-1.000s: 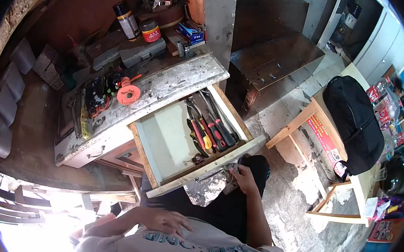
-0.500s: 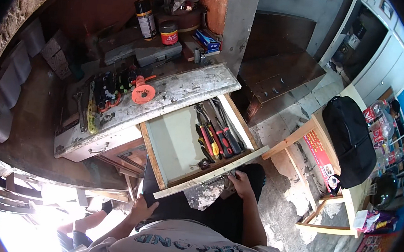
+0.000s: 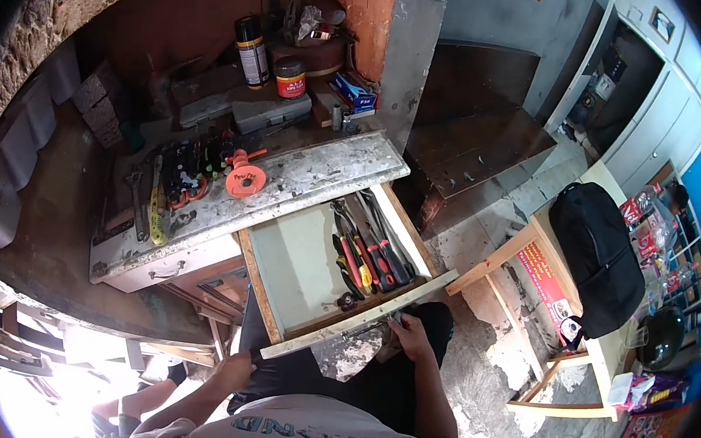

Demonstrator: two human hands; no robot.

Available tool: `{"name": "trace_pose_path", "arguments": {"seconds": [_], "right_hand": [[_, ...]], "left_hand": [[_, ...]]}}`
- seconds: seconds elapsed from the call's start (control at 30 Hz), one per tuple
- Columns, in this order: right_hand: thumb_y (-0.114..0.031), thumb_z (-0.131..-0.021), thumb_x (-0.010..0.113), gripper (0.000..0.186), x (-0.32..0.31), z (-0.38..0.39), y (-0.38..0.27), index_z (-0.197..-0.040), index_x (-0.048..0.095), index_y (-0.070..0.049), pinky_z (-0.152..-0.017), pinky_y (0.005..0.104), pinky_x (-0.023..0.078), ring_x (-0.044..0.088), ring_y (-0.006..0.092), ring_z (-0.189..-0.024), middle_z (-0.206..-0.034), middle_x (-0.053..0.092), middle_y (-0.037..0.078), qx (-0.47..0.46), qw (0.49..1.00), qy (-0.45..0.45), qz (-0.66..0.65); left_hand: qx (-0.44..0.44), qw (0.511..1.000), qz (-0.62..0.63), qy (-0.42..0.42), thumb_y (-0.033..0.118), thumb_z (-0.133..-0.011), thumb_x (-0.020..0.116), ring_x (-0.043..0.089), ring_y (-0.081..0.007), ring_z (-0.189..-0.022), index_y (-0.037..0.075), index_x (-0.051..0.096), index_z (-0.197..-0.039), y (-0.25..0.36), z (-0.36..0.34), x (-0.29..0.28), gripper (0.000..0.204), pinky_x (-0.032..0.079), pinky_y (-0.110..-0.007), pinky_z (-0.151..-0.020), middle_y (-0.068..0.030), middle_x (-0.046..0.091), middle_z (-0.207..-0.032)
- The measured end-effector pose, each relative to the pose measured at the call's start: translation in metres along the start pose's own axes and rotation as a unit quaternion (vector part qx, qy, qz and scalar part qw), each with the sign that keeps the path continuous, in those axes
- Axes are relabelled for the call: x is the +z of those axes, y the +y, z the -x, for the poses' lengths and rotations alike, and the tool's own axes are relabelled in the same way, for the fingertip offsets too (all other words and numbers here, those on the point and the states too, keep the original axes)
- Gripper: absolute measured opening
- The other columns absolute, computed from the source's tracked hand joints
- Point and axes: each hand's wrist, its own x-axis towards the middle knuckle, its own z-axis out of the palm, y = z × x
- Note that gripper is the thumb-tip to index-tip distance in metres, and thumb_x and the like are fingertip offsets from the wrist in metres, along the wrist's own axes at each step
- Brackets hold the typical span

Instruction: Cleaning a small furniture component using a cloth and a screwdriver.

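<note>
Down from the shirt front [image 3: 307, 428], where it lay a second ago, the left grip [image 3: 233, 369] now sits by the left thigh, near the front left corner of the open drawer [image 3: 293, 251]. I can't tell from here how far its fingers are bent or whether they have hold of anything. Right grip [image 3: 411, 337] is at the drawer's front board as before; how tightly it closes there, I can't make out.

Left to right, a steel wrench [image 3: 137, 200] and a yellow-handled tool [image 3: 157, 223] lie on the tabletop [image 3: 330, 167], its white paint chipped and stained, with a round-rimmed orange spool [image 3: 245, 180] after them. Bare wood sides frame the drawer's smooth pale bottom, and slim hand tools [image 3: 380, 263] with red, yellow and black handles crowd its right half.

Farther back stand a tall spray can [image 3: 252, 52] and a squat jar [image 3: 290, 79]; then a dark, shiny wooden bench [image 3: 473, 150], a black backpack [image 3: 595, 259] and clear plastic bottles [image 3: 654, 225]. Jutting over the lap, the drawer hides part of the thighs.
</note>
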Motion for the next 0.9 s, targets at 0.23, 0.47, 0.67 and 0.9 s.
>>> {"name": "trace_pose_path", "arguments": {"seconds": [0.23, 0.47, 0.67, 0.9], "right_hand": [[-0.012, -0.096, 0.066, 0.011, 0.001, 0.001, 0.002, -0.092, 0.069, -0.002, -0.061, 0.0255, 0.04, 0.048, 0.0037, -0.07, -0.076, 0.059, -0.007, 0.013, 0.999, 0.007, -0.033], [-0.013, -0.097, 0.066, 0.012, 0.002, -0.005, 0.002, -0.093, 0.07, -0.002, -0.064, 0.0249, 0.042, 0.05, 0.0035, -0.072, -0.079, 0.061, -0.007, 0.02, 1.0, -0.016, -0.001], [-0.012, -0.097, 0.066, 0.011, 0.002, -0.003, 0.013, -0.093, 0.069, -0.002, -0.062, 0.0244, 0.041, 0.05, 0.0036, -0.072, -0.078, 0.061, -0.006, 0.006, 0.998, -0.002, -0.057], [-0.017, -0.095, 0.07, 0.019, 0.006, 0.01, -0.006, -0.087, 0.068, -0.001, -0.058, 0.0255, 0.039, 0.047, 0.0034, -0.067, -0.073, 0.056, -0.007, 0.005, 0.997, 0.046, -0.069]], "left_hand": [[0.091, 0.993, 0.002, -0.075, 0.036, -0.091, 0.069, 0.069, -0.0399, -0.094, 0.001, 0.064, -0.106, 0.021, 0.014, -0.074, 0.038, 0.054, -0.049, -0.084, -0.0243, 0.07, -0.097], [0.31, 0.915, 0.208, 0.151, 0.029, -0.078, 0.085, 0.069, -0.0264, -0.094, 0.001, 0.063, -0.112, 0.108, 0.06, -0.231, 0.049, 0.054, -0.04, -0.082, -0.0133, 0.069, -0.093], [0.705, 0.524, 0.475, 0.046, 0.05, -0.084, 0.079, 0.062, -0.0352, -0.101, 0.002, 0.063, -0.121, 0.226, 0.061, -0.263, 0.063, 0.05, -0.049, -0.09, -0.0193, 0.059, -0.115], [0.739, 0.468, 0.484, -0.008, 0.054, -0.087, 0.073, 0.062, -0.0345, -0.1, 0.004, 0.06, -0.125, 0.294, 0.054, -0.248, 0.064, 0.05, -0.048, -0.088, -0.0198, 0.058, -0.115]]}}
